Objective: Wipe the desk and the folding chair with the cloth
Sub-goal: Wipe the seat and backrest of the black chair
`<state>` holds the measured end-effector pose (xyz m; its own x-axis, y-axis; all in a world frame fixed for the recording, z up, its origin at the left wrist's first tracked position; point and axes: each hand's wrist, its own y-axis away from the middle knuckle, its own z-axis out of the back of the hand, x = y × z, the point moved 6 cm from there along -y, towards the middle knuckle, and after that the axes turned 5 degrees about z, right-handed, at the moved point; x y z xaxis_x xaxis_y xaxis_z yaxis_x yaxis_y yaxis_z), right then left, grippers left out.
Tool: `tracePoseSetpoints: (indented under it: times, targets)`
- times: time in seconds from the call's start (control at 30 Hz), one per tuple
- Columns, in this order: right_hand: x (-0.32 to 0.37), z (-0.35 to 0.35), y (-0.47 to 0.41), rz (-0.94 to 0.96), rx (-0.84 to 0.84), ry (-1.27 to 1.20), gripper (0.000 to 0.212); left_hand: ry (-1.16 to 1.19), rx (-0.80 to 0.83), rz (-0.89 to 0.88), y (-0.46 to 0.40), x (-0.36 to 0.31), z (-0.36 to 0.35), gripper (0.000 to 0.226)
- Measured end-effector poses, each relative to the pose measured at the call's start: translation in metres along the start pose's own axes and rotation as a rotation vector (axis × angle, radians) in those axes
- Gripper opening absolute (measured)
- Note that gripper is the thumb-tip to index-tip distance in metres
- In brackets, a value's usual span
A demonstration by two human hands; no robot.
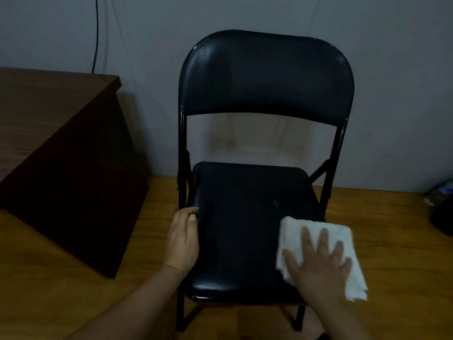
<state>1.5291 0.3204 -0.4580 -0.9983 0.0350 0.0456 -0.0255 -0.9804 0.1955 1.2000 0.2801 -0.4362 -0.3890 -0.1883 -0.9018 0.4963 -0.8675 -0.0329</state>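
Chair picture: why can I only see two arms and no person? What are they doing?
The camera sits on the person's head and looks down, so you see only their arms. In front stands a black folding chair. The right hand lies flat with spread fingers on a white cloth, pressing it on the right side of the seat to wipe it. The left hand has its grip on the seat's left edge. The brown desk stands to the left, on a wooden floor.

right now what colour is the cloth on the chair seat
White, the cloth under the right hand; head view.
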Motion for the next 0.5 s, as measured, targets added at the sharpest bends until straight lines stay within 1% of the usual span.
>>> tracePoseSetpoints:
  times: [0.07, 0.2, 0.23, 0.27, 0.3, 0.37, 0.43, 0.5]
  targets:
    - [0.054, -0.006, 0.012, 0.118, -0.004, -0.005, 0.084, 0.014, 0.0, -0.005, -0.003, -0.002, 0.0, 0.047]
    - [0.188, -0.018, 0.06, 0.472, 0.031, -0.072, 0.081, 0.008, -0.039, -0.035, -0.012, -0.009, 0.006, 0.048]
    - [0.212, -0.024, 0.07, 0.564, 0.053, -0.024, 0.081, 0.008, -0.05, -0.044, -0.013, -0.011, 0.007, 0.048]
    - [0.228, -0.032, 0.078, 0.622, 0.11, 0.046, 0.082, 0.01, -0.055, -0.044, -0.015, -0.012, 0.008, 0.049]
    - [0.233, -0.034, 0.082, 0.643, 0.151, 0.098, 0.082, 0.01, -0.054, -0.035, -0.016, -0.011, 0.009, 0.049]
    - [0.223, -0.027, 0.082, 0.649, 0.093, 0.059, 0.081, 0.0, -0.043, -0.015, -0.018, -0.009, 0.009, 0.048]
    - [0.195, -0.014, 0.084, 0.632, 0.039, 0.039, 0.083, -0.028, -0.034, -0.026, -0.019, -0.009, 0.005, 0.052]
    - [0.153, -0.005, 0.084, 0.538, 0.011, 0.002, 0.086, -0.066, -0.018, -0.048, -0.018, -0.011, -0.002, 0.055]
